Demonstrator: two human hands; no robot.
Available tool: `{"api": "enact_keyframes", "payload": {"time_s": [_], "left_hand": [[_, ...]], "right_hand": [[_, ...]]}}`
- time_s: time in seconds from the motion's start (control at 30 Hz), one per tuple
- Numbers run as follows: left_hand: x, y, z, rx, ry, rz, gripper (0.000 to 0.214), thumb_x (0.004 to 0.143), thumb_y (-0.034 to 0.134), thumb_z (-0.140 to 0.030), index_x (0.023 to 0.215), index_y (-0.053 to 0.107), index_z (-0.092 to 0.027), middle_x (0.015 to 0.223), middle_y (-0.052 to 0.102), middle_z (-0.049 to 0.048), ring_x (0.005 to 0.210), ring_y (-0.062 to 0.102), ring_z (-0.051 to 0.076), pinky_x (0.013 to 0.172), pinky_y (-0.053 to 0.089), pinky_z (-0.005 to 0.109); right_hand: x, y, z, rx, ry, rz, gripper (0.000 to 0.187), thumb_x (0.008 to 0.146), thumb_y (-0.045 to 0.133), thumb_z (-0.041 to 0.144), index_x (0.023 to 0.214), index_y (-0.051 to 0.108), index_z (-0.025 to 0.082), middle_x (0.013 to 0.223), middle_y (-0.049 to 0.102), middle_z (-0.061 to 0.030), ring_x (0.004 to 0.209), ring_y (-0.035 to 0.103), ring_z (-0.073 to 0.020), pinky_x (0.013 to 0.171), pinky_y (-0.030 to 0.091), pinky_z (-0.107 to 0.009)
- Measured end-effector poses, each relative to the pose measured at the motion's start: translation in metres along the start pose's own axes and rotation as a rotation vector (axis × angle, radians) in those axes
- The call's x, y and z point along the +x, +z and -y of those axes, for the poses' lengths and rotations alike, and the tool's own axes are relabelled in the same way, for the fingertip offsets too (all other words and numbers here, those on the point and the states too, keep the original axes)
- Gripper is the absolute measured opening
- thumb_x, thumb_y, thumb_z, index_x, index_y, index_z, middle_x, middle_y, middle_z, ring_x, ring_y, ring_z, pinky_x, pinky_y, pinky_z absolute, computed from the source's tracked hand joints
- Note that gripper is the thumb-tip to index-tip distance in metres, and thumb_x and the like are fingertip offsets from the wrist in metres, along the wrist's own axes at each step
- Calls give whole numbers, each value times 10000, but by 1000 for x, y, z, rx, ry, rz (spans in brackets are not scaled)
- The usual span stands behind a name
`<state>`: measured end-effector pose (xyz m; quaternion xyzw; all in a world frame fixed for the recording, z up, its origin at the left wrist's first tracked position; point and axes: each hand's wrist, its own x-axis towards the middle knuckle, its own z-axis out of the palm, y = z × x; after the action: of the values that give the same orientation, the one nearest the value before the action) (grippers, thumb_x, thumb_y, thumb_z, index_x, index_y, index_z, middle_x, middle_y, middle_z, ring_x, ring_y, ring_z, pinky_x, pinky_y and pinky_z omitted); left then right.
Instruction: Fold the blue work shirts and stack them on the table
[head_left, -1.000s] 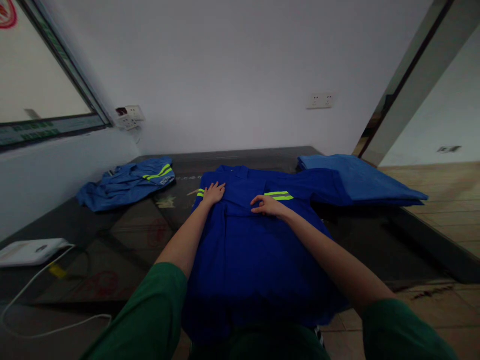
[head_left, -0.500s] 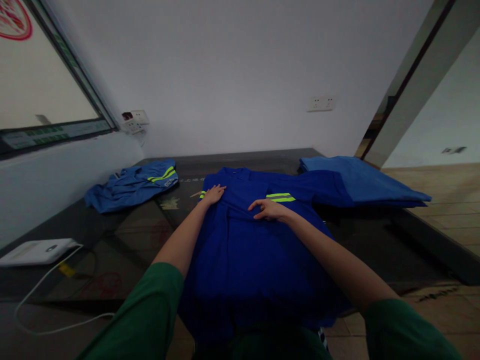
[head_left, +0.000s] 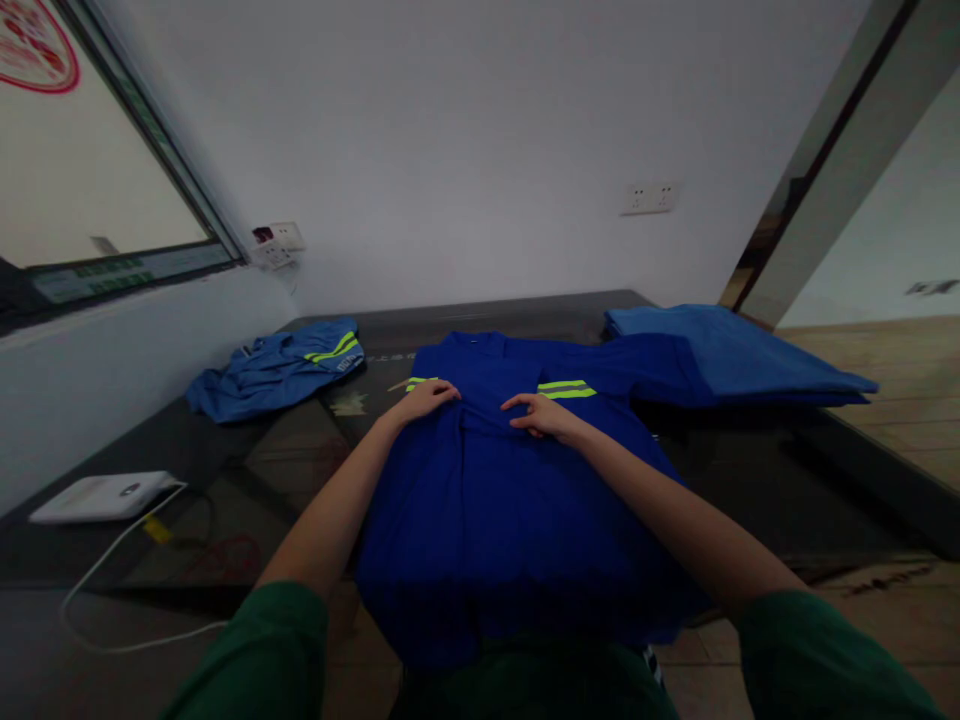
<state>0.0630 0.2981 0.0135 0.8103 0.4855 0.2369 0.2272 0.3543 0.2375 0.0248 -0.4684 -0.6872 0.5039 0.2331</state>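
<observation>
A royal-blue work shirt [head_left: 495, 500] with neon yellow-green bands lies spread on the dark table [head_left: 315, 470], its hem hanging over the near edge. My left hand [head_left: 426, 398] lies flat on the shirt's left chest, fingers stretched out beside a yellow band. My right hand [head_left: 541, 413] rests on the middle of the shirt just below the right yellow band [head_left: 566, 389], fingers apart and slightly bent against a fold of cloth.
A crumpled lighter blue garment [head_left: 281, 368] with yellow stripes lies at the back left. A stack of folded blue cloth [head_left: 739, 355] sits at the back right. A white device [head_left: 101, 496] with a white cable [head_left: 112, 590] lies at the left. Wall sockets [head_left: 649, 198] are behind.
My left hand slid slightly right and nearer on the shirt's chest. My right hand stayed nearly in place. The view shifted a little to the right.
</observation>
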Motion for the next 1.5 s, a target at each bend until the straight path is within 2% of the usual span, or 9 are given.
{"api": "enact_keyframes", "payload": {"time_s": [0.23, 0.47, 0.57, 0.7, 0.83, 0.97, 1.1, 1.33, 1.5], "left_hand": [[-24, 2, -7, -154, 86, 171, 298, 775, 657, -449, 889, 670, -173, 991, 700, 60, 970, 617, 196, 932, 432, 315], [-21, 4, 7, -413, 0, 139, 315, 710, 726, -386, 848, 535, -177, 755, 613, -29, 734, 593, 128, 736, 454, 257], [-22, 5, 6, -493, -16, 152, 369, 701, 736, -348, 976, 569, -167, 837, 651, 4, 778, 613, 134, 747, 461, 262], [-24, 4, 0, -399, 4, 131, 447, 721, 721, -368, 1108, 627, -167, 1042, 681, 84, 967, 621, 190, 866, 467, 323], [-24, 4, -2, -255, 87, 78, 331, 726, 706, -440, 902, 688, -160, 1044, 686, 87, 1012, 610, 216, 967, 435, 366], [-24, 4, -2, -283, 67, 128, 355, 777, 649, -477, 938, 670, -161, 1017, 696, 71, 998, 618, 209, 948, 447, 350], [-25, 2, -4, -304, -2, 119, 379, 754, 666, -477, 964, 646, -162, 963, 697, 51, 932, 635, 202, 869, 477, 327], [-25, 2, -8, -272, 25, 169, 353, 766, 656, -436, 996, 679, -169, 1042, 706, 68, 1004, 629, 220, 925, 456, 336], [-25, 2, -7, -199, 36, 163, 341, 787, 624, -459, 971, 683, -178, 1021, 711, 54, 987, 630, 215, 933, 452, 327]], "right_hand": [[-3, 3, 2, -12, 2, -35, 358, 764, 647, 63, 1111, 622, 144, 415, 407, 121, 356, 404, -54, 376, 277, -160], [-5, 3, 3, -21, 22, -28, 374, 779, 639, 74, 1144, 615, 149, 413, 420, 114, 369, 401, -59, 393, 287, -164], [-5, 3, 4, -30, 21, -27, 377, 776, 639, 80, 1146, 613, 148, 407, 429, 112, 371, 407, -61, 397, 288, -163], [-5, 3, 4, -37, 16, -21, 388, 775, 630, 79, 1157, 608, 148, 412, 448, 105, 377, 423, -62, 400, 295, -160], [-5, 2, 4, -35, 12, -10, 387, 775, 643, 86, 1154, 610, 151, 414, 431, 112, 375, 420, -60, 398, 304, -160], [-5, 2, 3, -52, 17, -5, 394, 780, 644, 83, 1166, 604, 147, 405, 439, 112, 367, 412, -60, 388, 296, -160], [-2, 3, 1, -42, 17, -18, 389, 768, 641, 68, 1147, 613, 150, 408, 434, 116, 375, 439, -63, 396, 320, -155], [-3, 6, 4, -54, 18, -64, 359, 783, 617, 50, 1132, 614, 136, 401, 439, 112, 369, 448, -60, 390, 331, -144], [-5, 6, 6, -24, 40, -55, 275, 841, 625, 165, 1115, 612, 133, 411, 472, 91, 373, 446, -65, 398, 344, -153]]}}
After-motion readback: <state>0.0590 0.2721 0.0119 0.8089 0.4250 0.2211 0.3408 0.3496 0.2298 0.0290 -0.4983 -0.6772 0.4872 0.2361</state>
